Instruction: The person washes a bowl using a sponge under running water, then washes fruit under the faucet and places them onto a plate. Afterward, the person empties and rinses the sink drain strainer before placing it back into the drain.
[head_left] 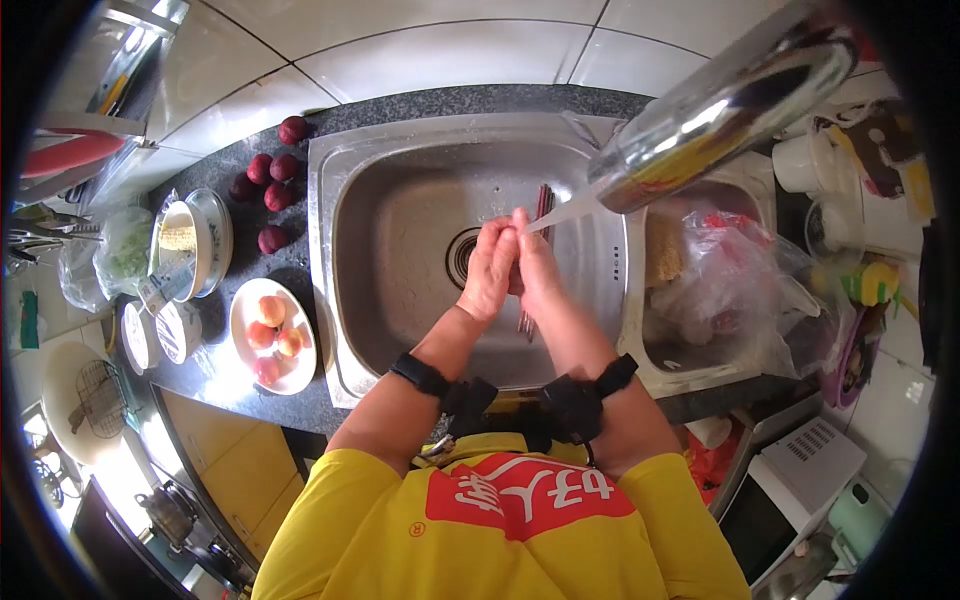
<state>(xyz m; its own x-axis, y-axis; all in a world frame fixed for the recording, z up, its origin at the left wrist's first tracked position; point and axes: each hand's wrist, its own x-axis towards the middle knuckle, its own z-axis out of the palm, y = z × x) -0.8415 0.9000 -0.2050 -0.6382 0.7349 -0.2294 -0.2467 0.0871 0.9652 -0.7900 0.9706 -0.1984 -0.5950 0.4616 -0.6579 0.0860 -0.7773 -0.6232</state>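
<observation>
My left hand [488,272] and my right hand [537,262] are pressed together over the sink basin [400,210], fingers closed. Water from the faucet [690,120] runs onto their fingertips. A small dark patch shows between the palms, but whatever they hold, if anything, is hidden. Beneath the hands, a bundle of dark reddish chopsticks [544,203] lies in the basin beside the drain [459,258], partly covered by the right hand.
Left of the sink, several dark plums [277,197] lie on the counter near a white plate [240,345] of peaches [271,310] and stacked bowls [208,245]. A smaller basin at right holds a plastic bag [725,285]. The faucet overhangs the right side.
</observation>
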